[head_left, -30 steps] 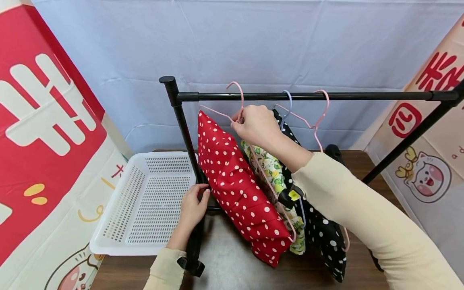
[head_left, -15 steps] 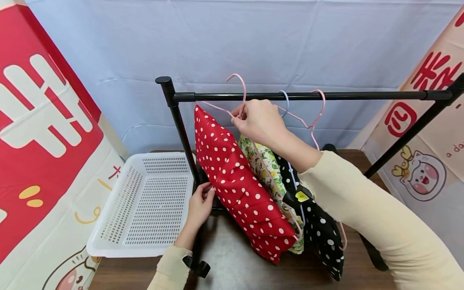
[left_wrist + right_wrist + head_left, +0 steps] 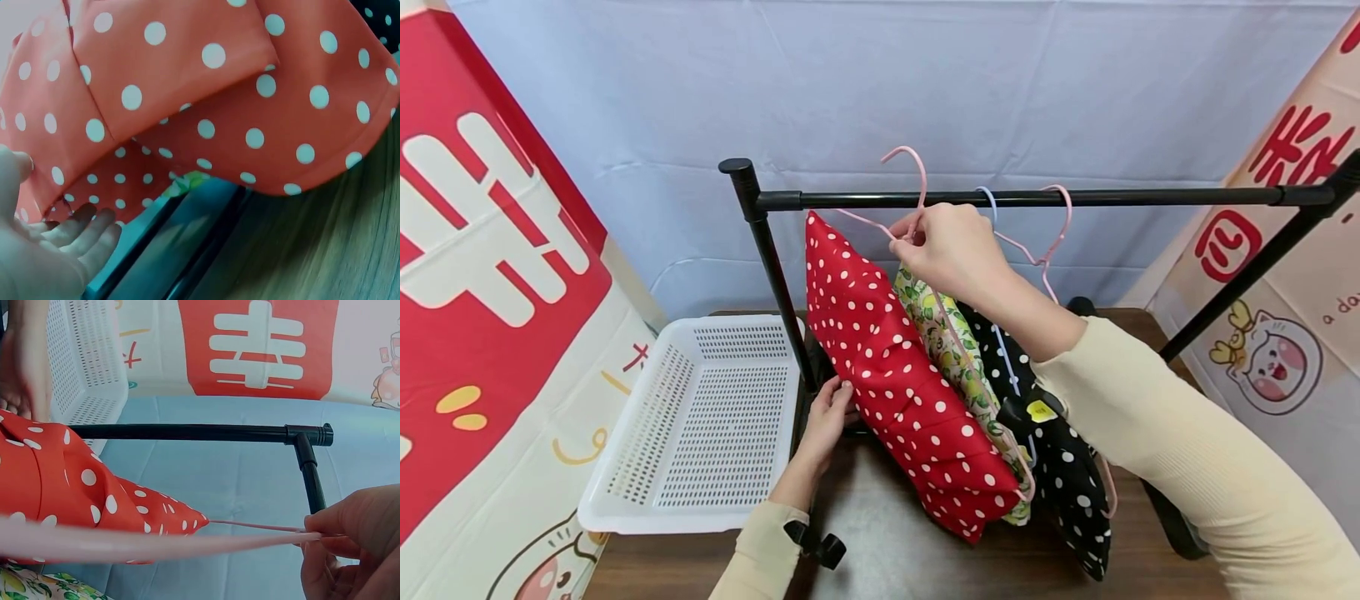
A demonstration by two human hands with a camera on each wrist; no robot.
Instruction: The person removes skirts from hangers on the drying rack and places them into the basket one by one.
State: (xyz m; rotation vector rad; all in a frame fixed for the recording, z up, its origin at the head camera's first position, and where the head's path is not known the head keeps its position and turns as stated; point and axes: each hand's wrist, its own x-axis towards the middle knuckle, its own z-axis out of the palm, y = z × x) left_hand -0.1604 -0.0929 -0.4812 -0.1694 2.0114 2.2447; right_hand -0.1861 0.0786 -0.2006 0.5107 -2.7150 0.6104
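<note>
My right hand [image 3: 955, 250] pinches a pink hanger [image 3: 922, 179] just below its hook, and the hook's tip stands above the black rail. From this hanger hangs a red garment with white dots [image 3: 895, 383]; its exact kind is unclear. My left hand [image 3: 826, 421] is at the garment's lower left edge. In the left wrist view the thumb [image 3: 15, 165] lies against the red cloth, while the fingers [image 3: 87, 234] stretch out below it. Behind hang a lemon-print garment [image 3: 958, 358] and a black dotted garment [image 3: 1078, 492], partly hidden by the red one and my right arm.
A black clothes rail [image 3: 1150, 198] runs across above a brown table [image 3: 895, 558]. A blue hanger hook [image 3: 988, 200] and another pink hanger [image 3: 1063, 221] hang on it. A white perforated basket [image 3: 625, 517] stands left of the rack's post [image 3: 778, 283].
The pink hanger in my right hand has risen and shifted right, its hook now higher above the rail. My left hand has moved right along with the red garment.
</note>
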